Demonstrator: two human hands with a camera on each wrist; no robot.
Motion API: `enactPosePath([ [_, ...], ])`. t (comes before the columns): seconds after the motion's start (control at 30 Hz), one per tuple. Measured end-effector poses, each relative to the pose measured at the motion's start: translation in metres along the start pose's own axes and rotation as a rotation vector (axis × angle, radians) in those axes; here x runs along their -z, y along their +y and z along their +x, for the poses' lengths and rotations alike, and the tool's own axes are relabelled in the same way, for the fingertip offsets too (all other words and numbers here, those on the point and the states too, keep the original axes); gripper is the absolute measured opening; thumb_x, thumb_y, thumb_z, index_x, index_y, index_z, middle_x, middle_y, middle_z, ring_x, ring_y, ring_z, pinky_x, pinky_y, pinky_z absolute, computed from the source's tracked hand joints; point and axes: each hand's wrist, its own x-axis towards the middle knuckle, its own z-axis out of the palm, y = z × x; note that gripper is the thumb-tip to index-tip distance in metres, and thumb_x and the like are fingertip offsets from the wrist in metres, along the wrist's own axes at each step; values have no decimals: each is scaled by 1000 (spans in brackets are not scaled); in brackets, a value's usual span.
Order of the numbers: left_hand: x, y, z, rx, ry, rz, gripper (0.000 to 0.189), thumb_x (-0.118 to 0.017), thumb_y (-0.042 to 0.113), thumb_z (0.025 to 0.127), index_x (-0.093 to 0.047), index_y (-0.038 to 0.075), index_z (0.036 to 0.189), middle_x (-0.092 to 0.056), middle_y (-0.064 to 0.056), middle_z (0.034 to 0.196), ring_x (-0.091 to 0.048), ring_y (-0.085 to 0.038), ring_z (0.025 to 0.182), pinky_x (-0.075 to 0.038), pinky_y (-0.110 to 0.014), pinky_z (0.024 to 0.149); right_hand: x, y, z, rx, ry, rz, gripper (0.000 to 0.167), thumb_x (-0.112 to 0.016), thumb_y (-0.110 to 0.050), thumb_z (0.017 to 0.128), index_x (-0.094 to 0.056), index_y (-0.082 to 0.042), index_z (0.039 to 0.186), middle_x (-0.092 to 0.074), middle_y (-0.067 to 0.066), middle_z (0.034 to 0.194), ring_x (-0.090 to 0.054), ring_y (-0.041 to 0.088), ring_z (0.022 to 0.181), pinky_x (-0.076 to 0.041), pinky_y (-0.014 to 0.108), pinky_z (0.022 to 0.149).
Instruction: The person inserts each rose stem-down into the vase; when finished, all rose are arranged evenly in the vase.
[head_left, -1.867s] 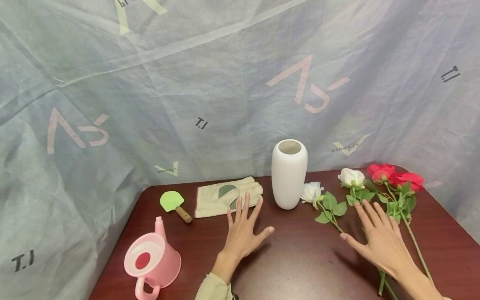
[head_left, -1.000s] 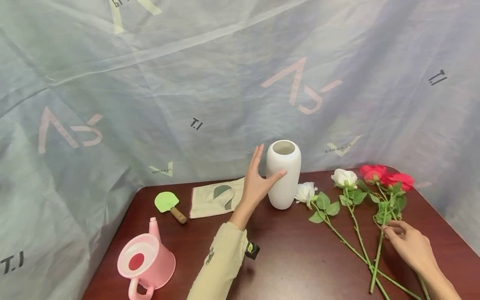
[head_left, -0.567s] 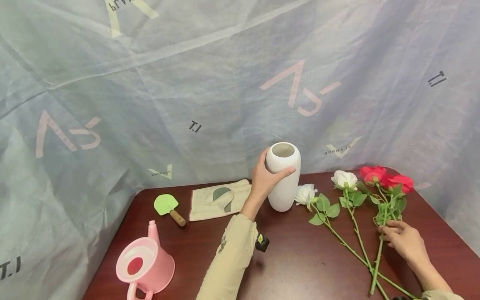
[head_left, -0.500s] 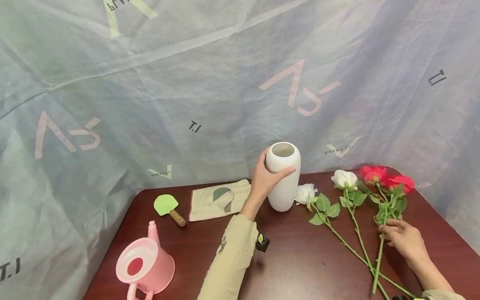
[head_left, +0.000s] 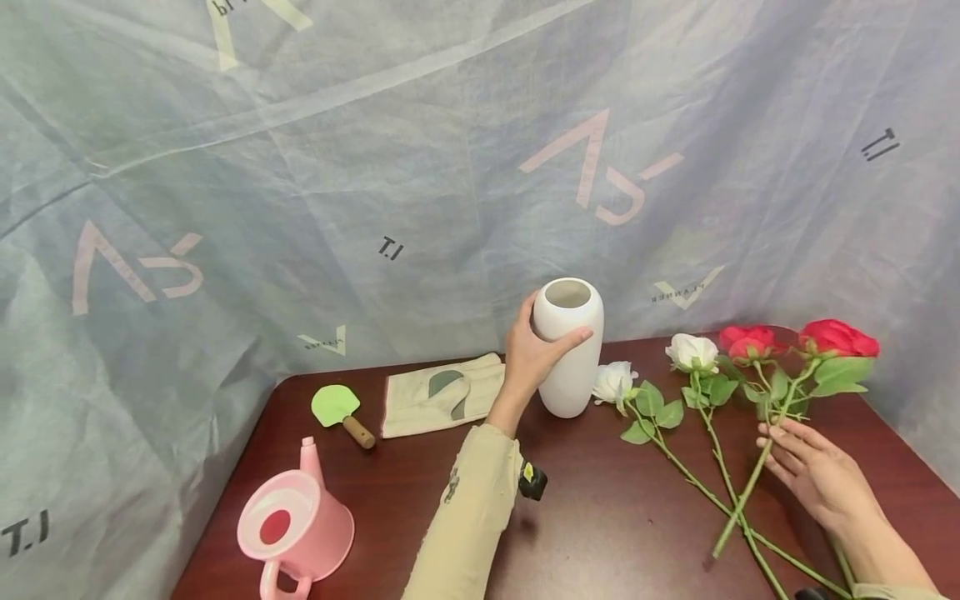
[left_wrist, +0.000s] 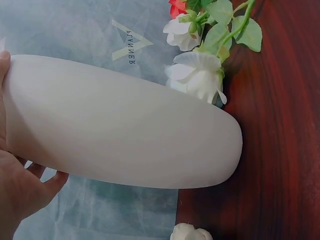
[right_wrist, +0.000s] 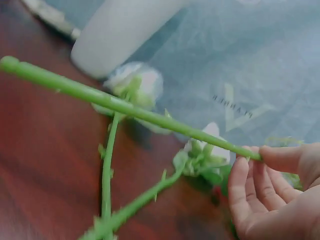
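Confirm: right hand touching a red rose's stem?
Touching. The right wrist view shows the right hand pinching the rose stem, thumb directly against it.

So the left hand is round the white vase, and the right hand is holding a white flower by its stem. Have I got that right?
Not quite: the flower is red. The head view shows the right hand holding the stem of a red flower. The left hand is indeed round the white vase.
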Motion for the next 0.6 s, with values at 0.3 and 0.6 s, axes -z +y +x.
enactPosePath([
  [0.3, 1, -4, -1, -8, -1, -9, 82, -82, 43, 66, -43, 25, 136, -56, 9, 117, -55, -8, 101, -46, -34, 81, -32, -9, 15, 52, -201, 446, 43, -22, 3, 101, -64, 3, 102, -64, 18, 106, -60, 31, 102, -44, 41, 91],
  [0.6, -3, -3, -1, 7, -14, -22, 81, -82, 44, 66, -41, 31, 135, -55, 11, 117, -55, -9, 101, -46, -36, 80, -65, -37, 31, 57, -222, 690, 41, -23, 0, 101, -62, 11, 97, -62, 23, 103, -56, 36, 107, -39, 44, 97],
])
